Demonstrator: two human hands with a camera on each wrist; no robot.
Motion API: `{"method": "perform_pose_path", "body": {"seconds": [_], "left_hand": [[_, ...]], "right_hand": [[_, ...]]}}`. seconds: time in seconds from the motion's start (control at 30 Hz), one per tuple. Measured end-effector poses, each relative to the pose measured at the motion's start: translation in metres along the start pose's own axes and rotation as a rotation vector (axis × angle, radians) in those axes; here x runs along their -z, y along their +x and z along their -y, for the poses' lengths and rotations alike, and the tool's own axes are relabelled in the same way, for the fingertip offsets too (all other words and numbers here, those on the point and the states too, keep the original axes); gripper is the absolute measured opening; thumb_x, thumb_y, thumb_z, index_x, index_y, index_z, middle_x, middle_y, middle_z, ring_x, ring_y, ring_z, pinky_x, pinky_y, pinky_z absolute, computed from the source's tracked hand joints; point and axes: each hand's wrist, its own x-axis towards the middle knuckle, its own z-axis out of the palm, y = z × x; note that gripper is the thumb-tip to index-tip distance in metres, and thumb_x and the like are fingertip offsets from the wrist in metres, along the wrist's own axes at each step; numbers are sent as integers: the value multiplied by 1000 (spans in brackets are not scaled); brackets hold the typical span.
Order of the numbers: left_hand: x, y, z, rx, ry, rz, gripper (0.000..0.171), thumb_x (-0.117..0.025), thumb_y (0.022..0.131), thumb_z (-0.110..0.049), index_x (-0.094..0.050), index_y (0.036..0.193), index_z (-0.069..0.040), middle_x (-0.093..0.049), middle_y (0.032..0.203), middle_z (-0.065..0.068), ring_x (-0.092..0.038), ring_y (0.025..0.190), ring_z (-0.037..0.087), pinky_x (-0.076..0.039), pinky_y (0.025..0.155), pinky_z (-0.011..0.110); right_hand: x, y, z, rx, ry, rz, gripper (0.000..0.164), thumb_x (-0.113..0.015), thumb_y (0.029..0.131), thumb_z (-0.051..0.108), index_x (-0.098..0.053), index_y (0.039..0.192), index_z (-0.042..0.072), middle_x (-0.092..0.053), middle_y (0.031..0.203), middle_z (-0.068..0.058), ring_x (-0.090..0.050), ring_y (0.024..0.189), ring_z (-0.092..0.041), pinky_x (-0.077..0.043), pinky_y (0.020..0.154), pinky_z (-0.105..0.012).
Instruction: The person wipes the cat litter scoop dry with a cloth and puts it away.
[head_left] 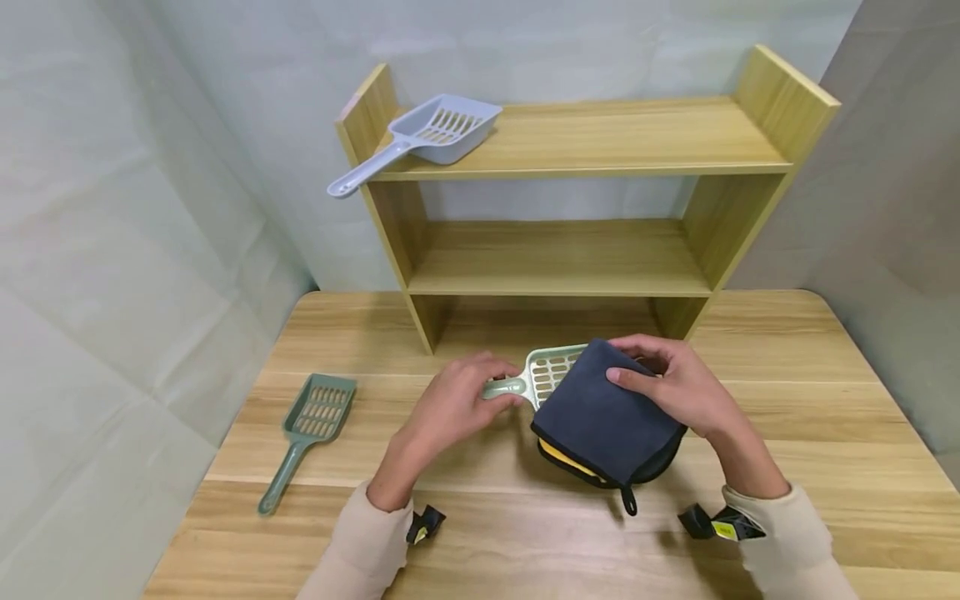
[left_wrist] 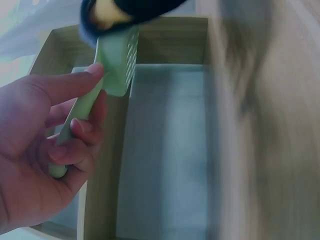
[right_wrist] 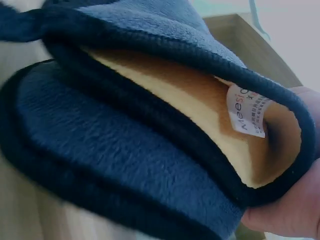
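Observation:
My left hand (head_left: 461,398) grips the handle of a light green slotted litter scoop (head_left: 551,367), raised in front of the shelf. In the left wrist view, curled fingers wrap the scoop's handle (left_wrist: 82,107). My right hand (head_left: 678,383) holds a folded dark blue cloth (head_left: 607,408), its thumb on top. The cloth overlaps the scoop's basket and hides its far part. Yellow lining and black edging show at the cloth's lower side, with a small black loop hanging down. A white label (right_wrist: 246,111) shows inside the fold in the right wrist view.
A wooden shelf (head_left: 562,258) stands at the back of the wooden table (head_left: 480,542). On its top board lies a pale blue-grey scoop (head_left: 450,150), handle sticking out over the left front. A darker green scoop (head_left: 315,417) lies on the table at the left.

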Motion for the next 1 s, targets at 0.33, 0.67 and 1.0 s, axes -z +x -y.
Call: {"method": "perform_pose_path", "body": {"seconds": [0.33,0.67,1.0], "left_hand": [[-1,-1,-1,-79,38,8,27,-89,89,-18,-81,113,-8,-79,106,1,-72,90,13,-60,83,33],[-18,0,-13,13,39,45,24,-90,88,-17,-80,108,-11,-78,107,2,-70,92,15,-58,80,35],[-25,-1,-16,45,28,51,22,-89,89,-20,-79,108,-13,-75,104,-1,-66,84,12,-53,71,31]], "right_hand": [[-2,-1,0,57,-118,-13,34,-79,99,21,-76,131,11,-78,122,-12,-71,94,-17,-56,75,-28],[-36,3,-5,213,-364,-132,27,-85,92,13,-82,119,12,-83,113,-5,-74,95,-21,-58,82,-40],[-47,3,-4,277,-397,-139,29,-86,91,10,-82,120,13,-82,116,-6,-78,110,-28,-60,92,-53]]}}
